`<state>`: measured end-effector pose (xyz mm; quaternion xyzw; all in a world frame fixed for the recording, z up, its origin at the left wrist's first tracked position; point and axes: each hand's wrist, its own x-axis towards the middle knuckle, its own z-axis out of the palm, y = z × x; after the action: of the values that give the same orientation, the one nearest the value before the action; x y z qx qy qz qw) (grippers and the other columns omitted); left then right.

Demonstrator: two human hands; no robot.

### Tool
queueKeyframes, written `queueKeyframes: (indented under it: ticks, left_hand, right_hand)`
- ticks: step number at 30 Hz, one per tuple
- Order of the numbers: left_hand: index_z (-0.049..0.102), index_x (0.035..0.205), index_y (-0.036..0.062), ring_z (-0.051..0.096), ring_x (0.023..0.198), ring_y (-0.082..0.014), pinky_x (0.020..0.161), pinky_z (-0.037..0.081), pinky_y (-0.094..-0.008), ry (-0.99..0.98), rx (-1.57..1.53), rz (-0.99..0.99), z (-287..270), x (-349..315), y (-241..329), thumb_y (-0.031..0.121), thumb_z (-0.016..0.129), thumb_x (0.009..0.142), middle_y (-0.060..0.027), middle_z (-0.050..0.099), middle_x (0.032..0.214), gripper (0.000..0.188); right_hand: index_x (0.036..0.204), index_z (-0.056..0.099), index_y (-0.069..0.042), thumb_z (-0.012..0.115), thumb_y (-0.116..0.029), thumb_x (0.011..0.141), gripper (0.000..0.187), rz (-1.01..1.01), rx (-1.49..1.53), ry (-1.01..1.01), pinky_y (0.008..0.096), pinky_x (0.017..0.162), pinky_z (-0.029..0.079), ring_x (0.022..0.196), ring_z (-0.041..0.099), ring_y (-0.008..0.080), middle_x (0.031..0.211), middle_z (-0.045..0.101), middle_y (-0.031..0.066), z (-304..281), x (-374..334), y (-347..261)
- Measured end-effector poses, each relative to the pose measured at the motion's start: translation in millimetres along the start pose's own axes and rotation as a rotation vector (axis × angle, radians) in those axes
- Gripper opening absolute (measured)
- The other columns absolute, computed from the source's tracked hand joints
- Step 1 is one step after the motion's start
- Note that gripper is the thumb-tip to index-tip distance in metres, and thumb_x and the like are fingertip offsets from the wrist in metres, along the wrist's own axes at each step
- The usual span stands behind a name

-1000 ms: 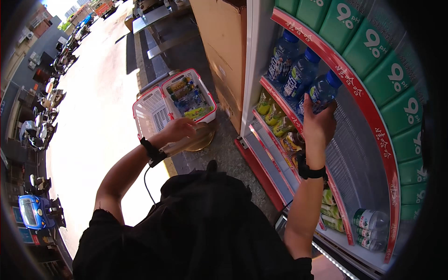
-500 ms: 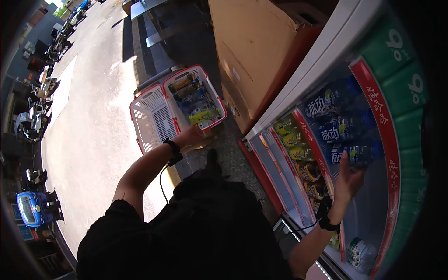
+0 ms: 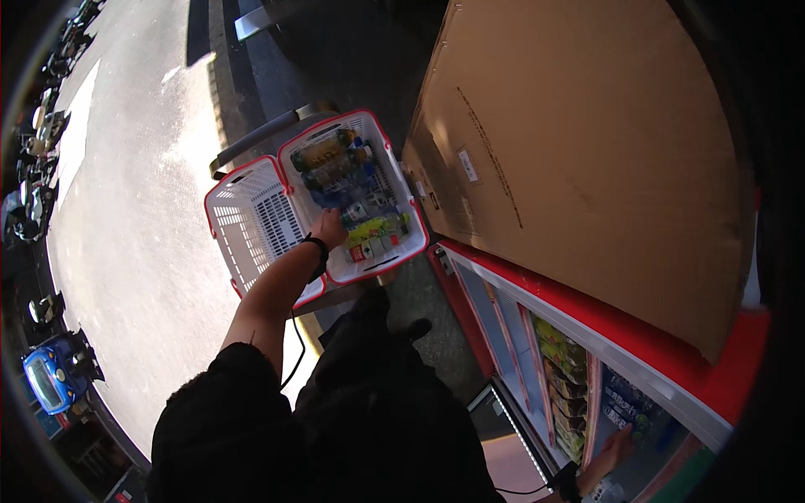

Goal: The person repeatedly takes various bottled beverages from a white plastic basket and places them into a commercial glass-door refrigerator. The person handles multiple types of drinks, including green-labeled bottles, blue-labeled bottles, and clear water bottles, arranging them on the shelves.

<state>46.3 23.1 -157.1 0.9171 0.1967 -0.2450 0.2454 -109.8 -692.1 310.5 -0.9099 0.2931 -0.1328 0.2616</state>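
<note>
Reaching my left hand (image 3: pixel 332 228) down into the near red-rimmed basket (image 3: pixel 408 201), fingers curling loosely over the blue bottles (image 3: pixel 342 196) without clamping any, I am resting my right hand (image 3: pixel 612 453), now emptied and open, on the cooler shelf (image 3: pixel 579 394) at far right.

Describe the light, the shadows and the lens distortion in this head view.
Head view: hard sun whitens the pavement to glare, while the person's dark clothing and the picture's corners go near black. The fisheye bows the cardboard box and the cooler edge. The left hand in the filled basket is sharp; the right hand near the rim is dim and soft.
</note>
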Motion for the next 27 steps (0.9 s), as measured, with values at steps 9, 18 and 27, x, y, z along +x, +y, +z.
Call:
queueKeyframes:
  ticks: [9,18,27]
  left_hand:
    - [0.055,0.139,0.0020,0.050,0.138,-0.0381,0.114,0.044,-0.0489,0.200,0.086,-0.107,1.1,63.9,14.7,0.022,0.092,0.074,-0.0175,0.056,0.140,0.077]
    - [0.062,0.131,0.0000,0.056,0.129,-0.0341,0.105,0.045,-0.0448,0.164,0.269,-0.046,2.2,83.5,14.9,0.023,0.091,0.074,-0.0161,0.060,0.132,0.067]
    - [0.065,0.125,-0.0001,0.058,0.126,-0.0359,0.101,0.050,-0.0461,0.136,0.212,0.042,-5.2,83.8,-1.9,0.018,0.076,0.086,-0.0190,0.062,0.127,0.044]
  right_hand:
    - [0.077,0.045,-0.008,0.049,-0.040,0.115,0.050,-0.087,-0.274,0.284,0.0332,0.059,0.027,0.059,0.030,0.0139,0.067,0.035,0.0006,-9.1,13.0,61.5]
    - [0.081,0.045,-0.012,0.046,-0.039,0.116,0.044,0.039,0.078,-0.052,0.0312,0.060,0.021,0.059,0.025,0.0108,0.069,0.028,-0.0018,-74.9,30.3,117.1]
    - [0.113,0.060,-0.005,0.044,-0.033,0.116,0.032,-0.130,0.033,0.074,0.0300,0.064,0.025,0.066,0.029,0.0115,0.076,0.030,-0.0006,-49.7,11.8,101.0]
